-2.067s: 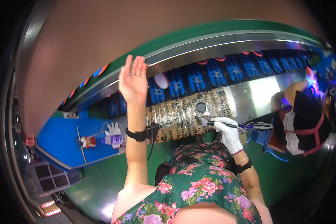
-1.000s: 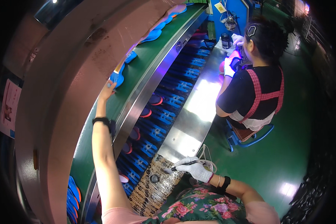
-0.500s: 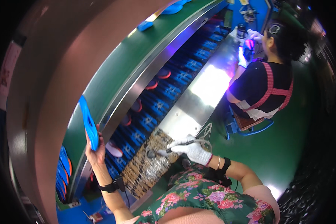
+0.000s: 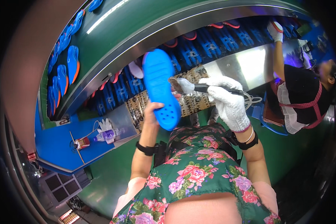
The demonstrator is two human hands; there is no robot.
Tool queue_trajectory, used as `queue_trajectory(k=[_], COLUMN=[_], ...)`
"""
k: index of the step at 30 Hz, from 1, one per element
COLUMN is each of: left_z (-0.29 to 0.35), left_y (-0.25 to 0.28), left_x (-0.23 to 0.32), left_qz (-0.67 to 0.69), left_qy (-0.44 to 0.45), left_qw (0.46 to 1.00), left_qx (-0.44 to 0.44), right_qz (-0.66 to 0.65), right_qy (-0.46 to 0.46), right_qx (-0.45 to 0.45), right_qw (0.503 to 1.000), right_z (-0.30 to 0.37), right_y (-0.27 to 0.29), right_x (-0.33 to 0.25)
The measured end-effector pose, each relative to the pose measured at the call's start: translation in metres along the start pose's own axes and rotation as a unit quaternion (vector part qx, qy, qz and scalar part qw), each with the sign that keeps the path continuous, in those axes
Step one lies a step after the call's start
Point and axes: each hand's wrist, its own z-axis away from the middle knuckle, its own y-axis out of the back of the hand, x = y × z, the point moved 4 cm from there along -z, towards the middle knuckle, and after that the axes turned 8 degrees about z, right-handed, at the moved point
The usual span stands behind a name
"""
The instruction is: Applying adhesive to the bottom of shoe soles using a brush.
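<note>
A blue shoe sole (image 4: pixel 159 76) stands upright in my bare left hand (image 4: pixel 151 114), gripped by its lower side with its ridged face showing. Small holes dot its lower end. My right hand (image 4: pixel 230 106), in a white knitted glove, is wrapped round a black-handled brush (image 4: pixel 186 86) with a thin pale hose running from its rear. The brush head is close to the sole's right edge; whether they touch I cannot tell. Below both hands lies a work board (image 4: pixel 138 112) covered in tape and dark smears.
More blue soles with orange edges (image 4: pixel 73 64) lie on the green conveyor belt (image 4: pixel 112 41) to the left. Behind the board runs a lower line of blue racks (image 4: pixel 209 46) with shoe parts. A bottle (image 4: pixel 104 136) rests on the blue table (image 4: pixel 56 140). At right, a co-worker (image 4: pixel 302 97) sits reaching toward the racks.
My left hand has brought the blue sole from beside the belt to in front of me. My right hand and brush have come up close to it. The view has turned leftward.
</note>
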Motion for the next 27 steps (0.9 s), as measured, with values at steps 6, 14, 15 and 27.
queue_trajectory(k=[6, 14, 15, 27], left_z=[0.021, 0.011, 0.012, 0.009], left_y=[-0.022, -0.038, -0.039, -0.029], left_x=[-0.028, -0.012, -0.011, -0.019], left_qz=[0.202, 0.311, 0.294, 0.026], left_qy=[0.057, 0.053, 0.047, -0.034], left_qw=[0.970, 0.933, 0.948, 0.999], left_qx=[-0.123, -0.174, -0.112, 0.026], right_qz=[0.218, 0.306, 0.330, 0.444], right_qy=[0.063, 0.163, 0.186, 0.404], right_qx=[0.005, 0.004, -0.002, 0.027], right_qw=[0.974, 0.938, 0.926, 0.799], right_z=[0.004, 0.000, -0.001, -0.004], right_y=[-0.050, -0.066, -0.069, -0.076], right_x=[0.006, 0.015, 0.014, 0.010])
